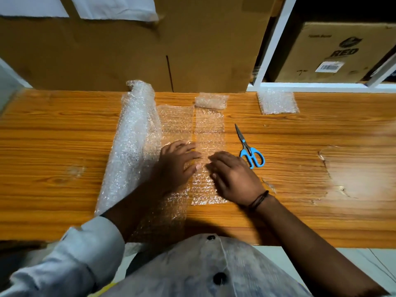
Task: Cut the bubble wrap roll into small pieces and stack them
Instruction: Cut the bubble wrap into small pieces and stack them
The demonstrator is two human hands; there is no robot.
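A bubble wrap roll (132,138) lies lengthwise on the wooden table (53,133), its loose sheet (175,123) unrolled to the right. A long narrow cut strip (209,129) lies beside that sheet, its far end folded over. My left hand (179,163) rests flat on the unrolled sheet with fingers spread. My right hand (231,174) lies flat on the strip, fingers straight. Blue-handled scissors (249,150) lie on the table just right of my right hand, untouched. A small square cut piece (278,102) lies at the far right edge of the table.
A large cardboard box (128,50) stands against the table's far edge. A white shelf frame (276,39) at the back right holds another carton (334,52). The table's near edge is at my body.
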